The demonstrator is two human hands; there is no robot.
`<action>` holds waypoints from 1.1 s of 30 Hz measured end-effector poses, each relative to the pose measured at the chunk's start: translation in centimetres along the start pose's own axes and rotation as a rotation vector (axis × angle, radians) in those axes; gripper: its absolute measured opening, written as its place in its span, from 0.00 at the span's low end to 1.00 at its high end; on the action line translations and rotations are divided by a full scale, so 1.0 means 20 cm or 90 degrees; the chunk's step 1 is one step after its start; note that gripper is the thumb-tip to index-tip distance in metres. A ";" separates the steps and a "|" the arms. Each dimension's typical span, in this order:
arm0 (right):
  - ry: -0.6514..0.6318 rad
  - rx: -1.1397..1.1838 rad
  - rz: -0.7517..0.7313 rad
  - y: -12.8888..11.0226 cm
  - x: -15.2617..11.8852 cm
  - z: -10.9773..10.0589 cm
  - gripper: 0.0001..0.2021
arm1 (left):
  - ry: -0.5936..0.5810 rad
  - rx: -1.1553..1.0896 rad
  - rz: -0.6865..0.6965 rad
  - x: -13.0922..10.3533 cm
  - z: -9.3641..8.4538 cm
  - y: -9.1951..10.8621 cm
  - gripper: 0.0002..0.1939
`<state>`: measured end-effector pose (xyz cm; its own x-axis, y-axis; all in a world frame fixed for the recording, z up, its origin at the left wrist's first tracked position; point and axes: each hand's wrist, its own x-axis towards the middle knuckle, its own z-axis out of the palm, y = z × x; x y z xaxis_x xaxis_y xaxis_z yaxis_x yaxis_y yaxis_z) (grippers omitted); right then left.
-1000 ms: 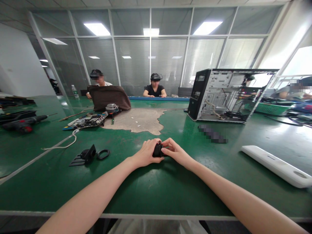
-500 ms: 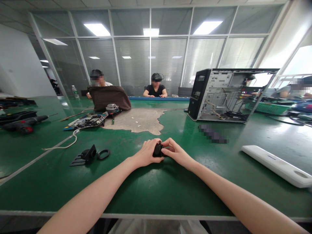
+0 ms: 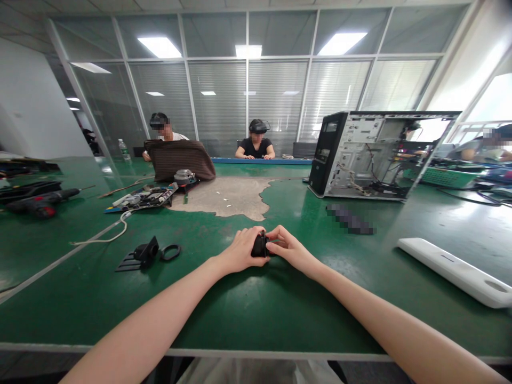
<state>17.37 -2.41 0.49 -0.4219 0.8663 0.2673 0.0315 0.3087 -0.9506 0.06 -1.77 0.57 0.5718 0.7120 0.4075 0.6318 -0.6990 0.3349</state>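
Observation:
A small black part (image 3: 259, 247) is held between my two hands just above the green table (image 3: 248, 314). My left hand (image 3: 242, 249) wraps round it from the left, fingers over the top and thumb beneath. From the right, my right hand (image 3: 288, 248) pinches its edge between thumb and fingers. Much of the part is covered by my fingers, so its exact kind cannot be made out. To the left lie a black slotted bracket (image 3: 140, 255) and a black ring (image 3: 170, 252), both apart from my hands.
An open computer case (image 3: 372, 157) stands at the right, with a long white plastic piece (image 3: 452, 272) nearer me. At the left are a circuit board (image 3: 142, 197), a white cable (image 3: 100, 242) and a power drill (image 3: 40, 204). Two people (image 3: 256, 145) sit across the table.
Both hands keep their hold on the black part, with hardly any shift of the fingers. The view has moved very slightly.

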 end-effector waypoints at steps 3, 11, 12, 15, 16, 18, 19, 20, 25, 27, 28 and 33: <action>0.005 -0.019 0.027 0.02 0.01 -0.01 0.13 | -0.001 0.002 -0.004 0.00 0.00 0.00 0.29; -0.040 0.026 -0.010 0.01 -0.01 -0.01 0.13 | 0.008 0.008 0.001 0.00 0.01 -0.01 0.30; -0.033 0.026 -0.011 0.01 -0.01 -0.01 0.12 | 0.008 0.008 0.002 0.00 0.01 -0.02 0.30; -0.012 0.017 -0.007 0.02 0.00 0.00 0.11 | 0.006 0.006 -0.001 0.00 0.01 -0.02 0.30; -0.006 0.012 -0.002 0.02 0.00 0.00 0.11 | 0.005 0.005 -0.002 0.00 0.01 -0.02 0.30; 0.001 -0.003 0.017 0.03 0.01 -0.01 0.13 | 0.002 0.003 -0.001 0.00 0.01 -0.02 0.30; 0.001 -0.011 0.028 0.04 0.01 -0.01 0.13 | 0.002 0.002 0.002 0.00 0.01 -0.02 0.30; -0.002 -0.015 0.034 0.04 0.01 -0.01 0.14 | 0.003 0.002 0.005 0.00 0.01 -0.02 0.30; -0.064 0.037 0.001 0.02 0.00 -0.02 0.15 | 0.004 0.009 0.000 0.00 0.01 -0.02 0.29; -0.079 0.055 -0.006 0.01 -0.01 -0.02 0.16 | 0.003 0.012 0.000 0.00 0.01 -0.02 0.29; -0.076 0.056 -0.006 0.00 -0.01 -0.02 0.16 | 0.003 0.013 0.001 0.00 0.01 -0.02 0.30; -0.018 0.018 -0.003 0.01 0.00 0.00 0.11 | 0.002 0.008 0.003 0.00 0.01 -0.01 0.30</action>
<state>17.43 -2.35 0.32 -0.4475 0.8532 0.2680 0.0033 0.3013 -0.9535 -0.01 -1.55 0.30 0.5731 0.7082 0.4124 0.6351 -0.7018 0.3226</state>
